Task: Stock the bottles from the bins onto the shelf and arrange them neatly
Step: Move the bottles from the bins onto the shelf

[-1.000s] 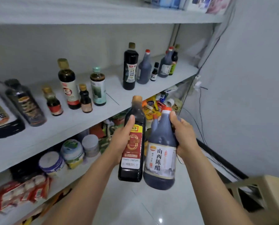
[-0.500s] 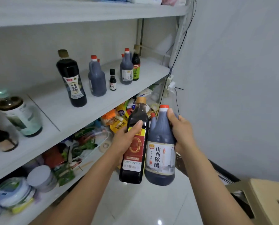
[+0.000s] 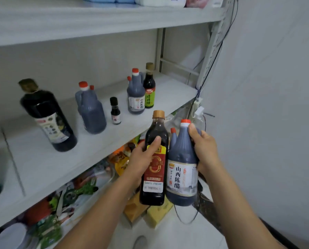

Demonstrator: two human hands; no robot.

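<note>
two bottles are held upright and touching each other at the lower centre of the frame, in front of and slightly below the middle shelf (image 3: 103, 146). the slim vinegar bottle (image 3: 153, 186) is grasped by the left hand (image 3: 141, 164) around its waist, with the thumb laid over the top of the red label. the handled jug (image 3: 181, 169) is grasped by the right hand (image 3: 205, 151) high up by its moulded handle, with the thumb beside the orange cap. both are probably kept vertical so that they can be set straight down on their bases, and the jug is likely taken near the top because its belly is too broad to be spanned.

the slim bottle looks like smooth, glossy glass, square-shouldered, with a tan cap and near-black liquid. the jug appears to be matt, bluish-grey translucent plastic with rounded shoulders (a second small orange cap sits on its handle spout).

on the shelf, from mid-left to upper centre, a large dark bottle (image 3: 47, 121), a matching jug (image 3: 92, 112), a tiny bottle (image 3: 115, 112), another jug (image 3: 136, 97) and a green-labelled bottle (image 3: 149, 88) are already stood, loosely spaced. bare white board is left toward the shelf's right end, where the pair could be placed. no bins are seen.
</note>
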